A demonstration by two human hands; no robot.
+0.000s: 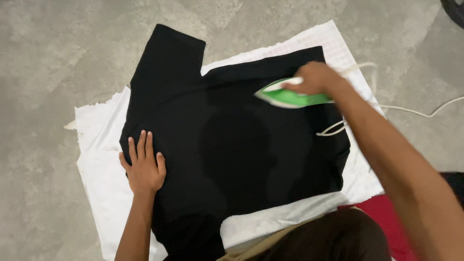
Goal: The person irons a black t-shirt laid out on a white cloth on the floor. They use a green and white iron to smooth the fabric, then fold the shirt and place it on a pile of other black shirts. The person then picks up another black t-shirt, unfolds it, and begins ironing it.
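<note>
- Garment: a black T-shirt (227,145) is spread flat on a white cloth (96,159), which is itself laid on a grey concrete floor (58,58); one sleeve is stretched toward the upper left, and the other runs off the lower edge of the view.
- Left hand (144,166): it is laid palm down on the lower left part of the shirt, just beside the shirt's edge; the fingers (140,145) are held straight and only slightly spread, so nothing is gripped and the fabric is merely pressed flat.
- Right hand (316,78): it is closed around the handle of a green and white iron (290,98); the fingers are wrapped over the handle, and the iron's sole is set against the upper right part of the shirt, with its pointed tip turned to the left; some blur is seen here.
- Cord: a white cord (415,111) is trailed from the iron across the right edge of the cloth and onto the floor, with a loop lying on the shirt's right side.
- Surroundings: a patch of red fabric (386,217) is seen at the lower right, partly hidden by the right forearm; a dark rounded shape is seen at the bottom edge, near the shirt's hem, and what it is cannot be told.
</note>
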